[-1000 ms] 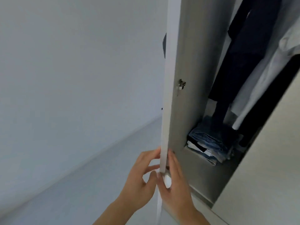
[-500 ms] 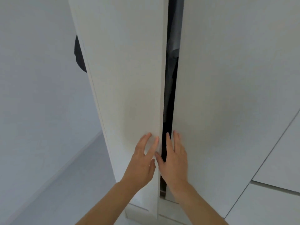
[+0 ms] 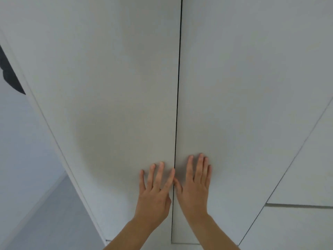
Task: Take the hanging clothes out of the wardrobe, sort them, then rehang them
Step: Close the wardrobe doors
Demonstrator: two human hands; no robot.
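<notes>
The white wardrobe fills the view with both doors shut. Only a thin dark seam runs between the left door (image 3: 108, 87) and the right door (image 3: 243, 78). My left hand (image 3: 155, 193) lies flat on the left door, fingers spread, just left of the seam. My right hand (image 3: 194, 186) lies flat on the right door, just right of the seam. Neither hand holds anything. The hanging clothes are hidden behind the doors.
More white panels (image 3: 306, 177) with thin seams adjoin the wardrobe on the right. On the left are a pale wall (image 3: 21, 141) and grey floor (image 3: 54, 213). A dark object (image 3: 10, 74) pokes out from behind the wardrobe's left side.
The left door swung from wide open to fully shut. The clothes inside went out of sight. Both hands moved from the door's edge to flat on the door fronts.
</notes>
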